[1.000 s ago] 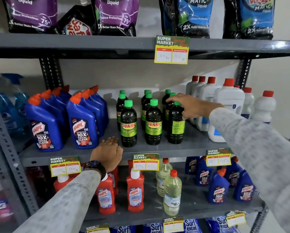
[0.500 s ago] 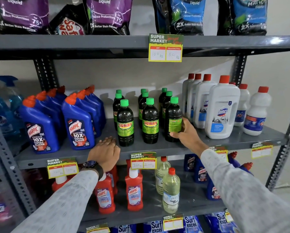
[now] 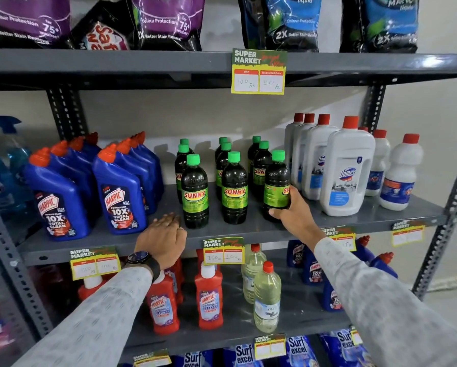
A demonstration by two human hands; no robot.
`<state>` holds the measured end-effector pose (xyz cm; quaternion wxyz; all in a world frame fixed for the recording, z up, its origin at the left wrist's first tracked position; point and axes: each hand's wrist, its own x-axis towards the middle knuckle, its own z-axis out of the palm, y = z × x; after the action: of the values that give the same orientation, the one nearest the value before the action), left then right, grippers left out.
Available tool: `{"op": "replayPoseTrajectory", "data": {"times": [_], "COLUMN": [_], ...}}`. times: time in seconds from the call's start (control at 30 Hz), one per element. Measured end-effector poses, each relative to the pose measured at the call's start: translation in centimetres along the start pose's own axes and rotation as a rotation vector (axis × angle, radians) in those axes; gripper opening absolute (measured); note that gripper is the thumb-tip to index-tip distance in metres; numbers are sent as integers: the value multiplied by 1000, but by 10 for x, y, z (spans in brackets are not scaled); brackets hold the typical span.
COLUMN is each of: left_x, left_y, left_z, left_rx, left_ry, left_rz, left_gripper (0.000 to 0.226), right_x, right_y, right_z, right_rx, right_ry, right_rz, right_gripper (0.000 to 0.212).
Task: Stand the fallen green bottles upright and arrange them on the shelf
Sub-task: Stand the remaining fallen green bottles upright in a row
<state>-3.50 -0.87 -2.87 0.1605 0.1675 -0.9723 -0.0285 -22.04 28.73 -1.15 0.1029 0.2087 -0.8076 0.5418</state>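
Several dark bottles with green caps and green SUNNY labels stand upright in three rows on the middle grey shelf. The front ones are a left bottle, a middle bottle and a right bottle. My right hand grips the lower part of the front right bottle, whose label is turned partly away to the right. My left hand rests palm down on the shelf's front edge, just left of the front left bottle, holding nothing.
Blue Harpic bottles stand to the left of the green ones, white Domex bottles to the right. Below are red Harpic bottles and clear bottles. Detergent pouches fill the top shelf. Price tags hang on the shelf edges.
My right hand dropped from the top of the front right bottle to its lower side and holds it there; the label has turned a little. My left hand stayed put.
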Motion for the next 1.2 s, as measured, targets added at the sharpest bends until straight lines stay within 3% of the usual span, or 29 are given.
{"op": "replayPoseTrajectory", "data": {"times": [0.17, 0.4, 0.7, 1.0, 1.1, 1.2], "left_x": [0, -1, -1, -3, -8, -7], "left_y": [0, 0, 1, 3, 6, 9], "left_z": [0, 0, -1, -4, -9, -17], "left_rx": [-5, 3, 4, -15, -232, -755], "left_ry": [-11, 7, 18, 16, 114, 306], "left_rz": [7, 10, 14, 19, -73, -209], "left_gripper": [59, 58, 58, 58, 53, 48], "right_x": [-2, -8, -24, -40, -53, -57], "right_y": [-5, -3, -12, -16, -17, -26], "right_z": [3, -4, 4, 6, 13, 25], "right_rx": [-64, -25, -158, -130, -167, -188], "right_ry": [91, 56, 299, 339, 495, 455], "right_rz": [1, -12, 14, 18, -159, -333], "right_gripper": [82, 80, 92, 95, 69, 44]}}
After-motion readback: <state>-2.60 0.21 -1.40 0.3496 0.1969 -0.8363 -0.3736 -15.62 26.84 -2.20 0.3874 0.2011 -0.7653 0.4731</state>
